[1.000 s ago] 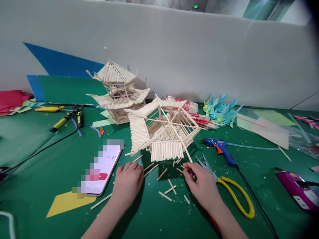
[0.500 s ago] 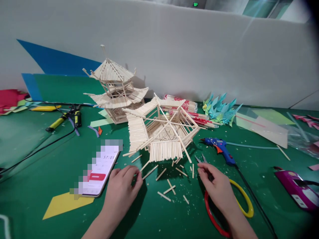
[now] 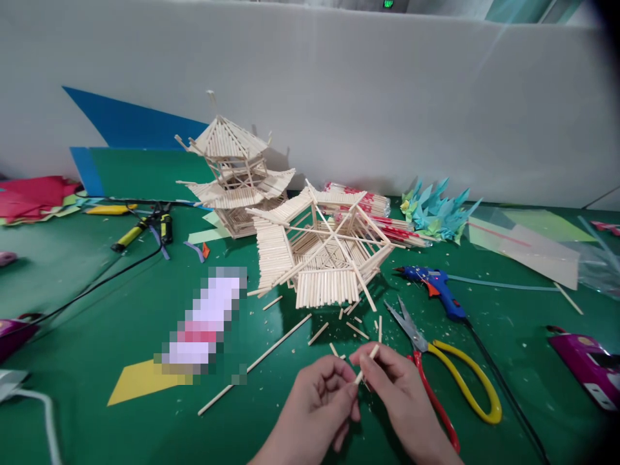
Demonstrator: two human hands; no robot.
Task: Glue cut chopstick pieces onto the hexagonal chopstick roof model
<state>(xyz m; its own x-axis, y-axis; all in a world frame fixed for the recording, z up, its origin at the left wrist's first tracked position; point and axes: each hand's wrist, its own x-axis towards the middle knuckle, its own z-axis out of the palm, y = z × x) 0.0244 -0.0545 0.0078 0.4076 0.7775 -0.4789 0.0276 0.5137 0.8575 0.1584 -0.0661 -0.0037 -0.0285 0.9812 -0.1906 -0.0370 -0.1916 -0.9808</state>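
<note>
My left hand (image 3: 317, 403) and my right hand (image 3: 394, 394) meet low in the middle of the view, above the green table (image 3: 121, 316). Both pinch one short wooden stick (image 3: 367, 363), which is tilted up to the right between the fingertips. Just beyond them lie several loose stick pieces (image 3: 356, 329) and one long stick (image 3: 256, 363). Farther back stands an unfinished hexagonal stick roof (image 3: 322, 255), with a finished two-tier stick pagoda (image 3: 235, 174) behind it.
Scissors (image 3: 438, 358) with red and yellow handles lie right of my hands, a blue glue gun (image 3: 436, 287) beyond them. A phone (image 3: 206, 323) lies on the left on yellow paper (image 3: 138, 381). Paper cranes (image 3: 438, 213), chopstick packs (image 3: 372, 206), pliers (image 3: 145, 229) and cables sit farther back.
Both hands have come off the table and drawn together toward me, now pinching a short stick between them. The right hand has left the scissors, which lie flat.
</note>
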